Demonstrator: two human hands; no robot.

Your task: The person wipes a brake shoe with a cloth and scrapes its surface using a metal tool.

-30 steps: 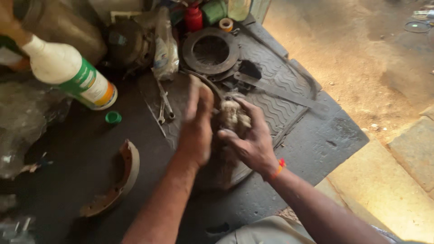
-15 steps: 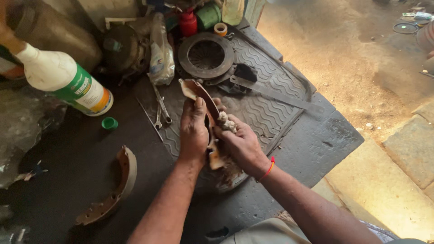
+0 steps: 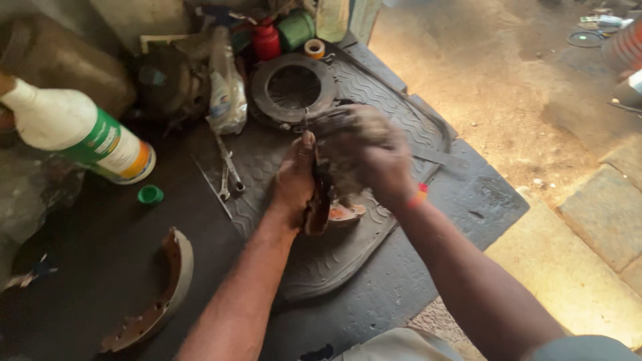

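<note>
The left hand [image 3: 294, 177] is closed around a curved brake shoe [image 3: 319, 204], holding it on edge over the ribbed rubber mat [image 3: 334, 257]. The right hand [image 3: 378, 164] is clenched on a wad of fibrous waste [image 3: 344, 130] and presses it against the upper part of the shoe; this hand is blurred, so the exact contact point cannot be told.

Step in hand, as judged: wiping the shoe clean. A next move would call for a firm left-hand grip while the wad travels along the curve, and for turning the shoe to present its lower end, which shows pale beneath the hands.

Edges and room:
- A second shoe [image 3: 157, 301] lies flat on the dark floor, well apart to the left.
- Two spanners [image 3: 227, 174] lie near the left hand, on the mat's edge.
- A round clutch plate [image 3: 292, 87] sits just beyond the hands; a flat metal bar [image 3: 438, 158] runs to the right of them.
- A white spray bottle [image 3: 80, 134] and a green cap [image 3: 150, 194] lie far left.
- Open room lies below the hands, on the mat toward the person, and right of the mat on the bare slab.
</note>
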